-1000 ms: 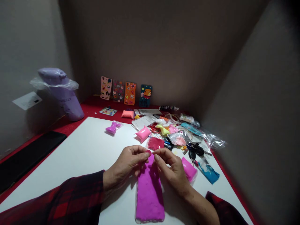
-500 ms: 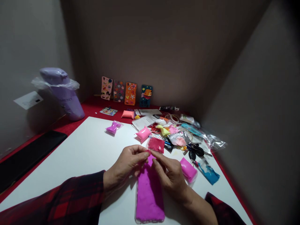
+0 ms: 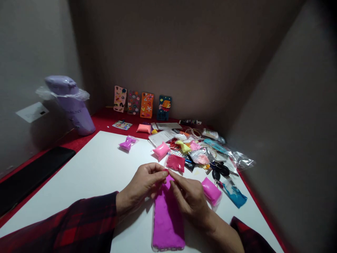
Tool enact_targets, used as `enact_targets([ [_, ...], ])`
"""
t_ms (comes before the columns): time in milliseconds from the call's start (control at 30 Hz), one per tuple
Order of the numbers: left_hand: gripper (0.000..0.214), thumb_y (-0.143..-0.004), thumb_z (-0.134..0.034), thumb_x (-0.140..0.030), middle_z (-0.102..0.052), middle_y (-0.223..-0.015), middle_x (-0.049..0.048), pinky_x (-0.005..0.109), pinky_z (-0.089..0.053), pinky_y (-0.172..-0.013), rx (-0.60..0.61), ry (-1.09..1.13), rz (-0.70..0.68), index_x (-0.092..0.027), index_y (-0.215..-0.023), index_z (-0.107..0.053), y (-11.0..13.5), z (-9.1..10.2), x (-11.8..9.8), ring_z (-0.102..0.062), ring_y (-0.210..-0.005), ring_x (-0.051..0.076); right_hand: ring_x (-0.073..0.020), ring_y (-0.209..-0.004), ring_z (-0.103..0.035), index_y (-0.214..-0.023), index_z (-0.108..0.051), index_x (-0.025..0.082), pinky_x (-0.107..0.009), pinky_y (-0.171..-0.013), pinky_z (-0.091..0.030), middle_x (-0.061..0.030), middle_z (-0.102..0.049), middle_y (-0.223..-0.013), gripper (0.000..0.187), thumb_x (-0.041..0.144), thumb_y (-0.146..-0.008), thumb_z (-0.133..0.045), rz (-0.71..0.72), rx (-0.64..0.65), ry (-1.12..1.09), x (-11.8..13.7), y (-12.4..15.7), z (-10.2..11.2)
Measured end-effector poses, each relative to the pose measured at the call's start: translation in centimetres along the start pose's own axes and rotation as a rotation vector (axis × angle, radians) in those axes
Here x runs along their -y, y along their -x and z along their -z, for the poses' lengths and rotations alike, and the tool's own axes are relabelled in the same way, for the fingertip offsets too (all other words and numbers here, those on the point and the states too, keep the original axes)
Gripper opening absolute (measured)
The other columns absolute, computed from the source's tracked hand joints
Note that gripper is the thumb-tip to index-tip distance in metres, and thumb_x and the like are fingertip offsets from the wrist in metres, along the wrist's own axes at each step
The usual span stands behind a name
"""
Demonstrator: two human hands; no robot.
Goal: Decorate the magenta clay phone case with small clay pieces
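Observation:
A phone case (image 3: 168, 225) covered with a flat layer of purple clay lies upright in front of me on a white board. Over its far end, the thumb and index finger of my left hand (image 3: 143, 182) pinch a tiny piece of red clay (image 3: 166, 170). Curled in from the other side, my right hand (image 3: 191, 196) has its index fingertip against that same piece, the thumb slightly lower. Fingers cover most of the piece, so its shape is unclear. Just beyond the fingertips is a packet of red clay (image 3: 175, 163); a packet of pink clay (image 3: 211, 190) sits right of my right hand.
Clay packets, scissors (image 3: 221, 170), a blue packet (image 3: 235, 193) and clear wrappers crowd the right side. Decorated phone cases (image 3: 146, 105) lean on the back wall. A purple tumbler (image 3: 79, 116) stands at left, a black slab (image 3: 37, 175) nearer. A small purple packet (image 3: 127, 143) lies on the board (image 3: 105, 165).
My right index fingertip and thumb have shifted very slightly left against the small red piece. Everything else has stayed put.

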State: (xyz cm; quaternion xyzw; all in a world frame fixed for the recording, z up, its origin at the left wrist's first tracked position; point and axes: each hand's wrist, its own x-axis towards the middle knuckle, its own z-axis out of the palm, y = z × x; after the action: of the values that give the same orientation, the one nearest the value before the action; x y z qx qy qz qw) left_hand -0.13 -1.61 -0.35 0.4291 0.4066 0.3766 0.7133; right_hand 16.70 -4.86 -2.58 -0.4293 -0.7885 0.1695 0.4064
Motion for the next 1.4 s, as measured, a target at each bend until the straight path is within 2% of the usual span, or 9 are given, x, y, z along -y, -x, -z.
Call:
enact_targets([
  [233, 0.026, -0.070, -0.073, -0.033, -0.052, -0.054, -0.0048, 0.016, -0.031, -0.037, -0.045, -0.005, 0.020, -0.015, -0.072, -0.055, 0.04, -0.25, -0.32, -0.040, -0.040, 0.004, -0.0184, -0.062, -0.063, -0.129, -0.055, 0.018, -0.029, -0.057, -0.048, -0.0080, -0.071, -0.080, 0.041, 0.015, -0.088, -0.050, 0.002, -0.011, -0.022, -0.18, 0.20, -0.06],
  [367, 0.025, -0.068, -0.073, -0.033, -0.049, -0.049, -0.0063, 0.016, -0.027, -0.035, -0.054, -0.068, 0.013, -0.015, -0.070, -0.056, 0.00, -0.27, -0.24, -0.038, -0.037, 0.004, -0.0182, -0.062, -0.064, -0.125, -0.057, 0.019, -0.028, -0.057, -0.049, -0.0061, -0.070, -0.076, 0.038, 0.014, -0.088, -0.051, -0.057, -0.056, -0.090, -0.15, 0.02, 0.05],
  [533, 0.018, -0.068, -0.071, -0.027, -0.051, -0.049, -0.0059, 0.015, -0.028, -0.037, -0.040, -0.144, 0.009, -0.015, -0.067, -0.057, -0.07, -0.17, -0.08, -0.039, -0.038, 0.004, -0.0156, -0.059, -0.062, -0.116, -0.059, 0.019, -0.026, -0.056, -0.048, -0.0028, -0.066, -0.071, 0.033, 0.011, -0.086, -0.048, -0.070, -0.031, -0.166, 0.11, -0.25, 0.18],
  [667, 0.016, -0.069, -0.069, -0.026, -0.051, -0.050, -0.0061, 0.015, -0.028, -0.038, -0.019, -0.169, 0.006, -0.015, -0.069, -0.059, -0.09, -0.05, -0.08, -0.040, -0.039, 0.004, -0.0159, -0.062, -0.063, -0.111, -0.060, 0.019, -0.026, -0.056, -0.049, -0.0038, -0.068, -0.075, 0.030, 0.010, -0.086, -0.048, -0.077, -0.048, -0.179, 0.41, -0.37, 0.24],
  [867, 0.018, -0.069, -0.070, -0.028, -0.050, -0.047, -0.0067, 0.016, -0.027, -0.038, 0.001, -0.173, 0.016, -0.015, -0.068, -0.058, -0.05, 0.02, -0.17, -0.040, -0.038, 0.005, -0.0159, -0.064, -0.065, -0.108, -0.061, 0.017, -0.025, -0.057, -0.049, -0.0040, -0.068, -0.074, 0.028, 0.009, -0.085, -0.048, -0.061, -0.058, -0.175, 0.42, -0.41, 0.28],
  [1067, 0.019, -0.069, -0.069, -0.029, -0.050, -0.047, -0.0073, 0.016, -0.026, -0.037, 0.001, -0.191, 0.023, -0.015, -0.069, -0.058, -0.09, -0.02, -0.27, -0.039, -0.036, 0.004, -0.0141, -0.061, -0.063, -0.108, -0.061, 0.017, -0.024, -0.055, -0.048, -0.0025, -0.067, -0.072, 0.030, 0.007, -0.083, -0.047, 0.017, -0.091, -0.143, 0.19, -0.44, 0.30],
  [1400, 0.014, -0.068, -0.067, -0.025, -0.053, -0.050, -0.0064, 0.016, -0.028, -0.039, 0.018, -0.196, 0.021, -0.015, -0.070, -0.058, -0.30, 0.20, 0.03, -0.041, -0.040, 0.005, -0.0142, -0.060, -0.062, -0.111, -0.062, 0.016, -0.024, -0.055, -0.049, -0.0015, -0.065, -0.067, 0.038, 0.004, -0.079, -0.047, 0.024, -0.098, -0.151, 0.05, -0.24, 0.29],
])
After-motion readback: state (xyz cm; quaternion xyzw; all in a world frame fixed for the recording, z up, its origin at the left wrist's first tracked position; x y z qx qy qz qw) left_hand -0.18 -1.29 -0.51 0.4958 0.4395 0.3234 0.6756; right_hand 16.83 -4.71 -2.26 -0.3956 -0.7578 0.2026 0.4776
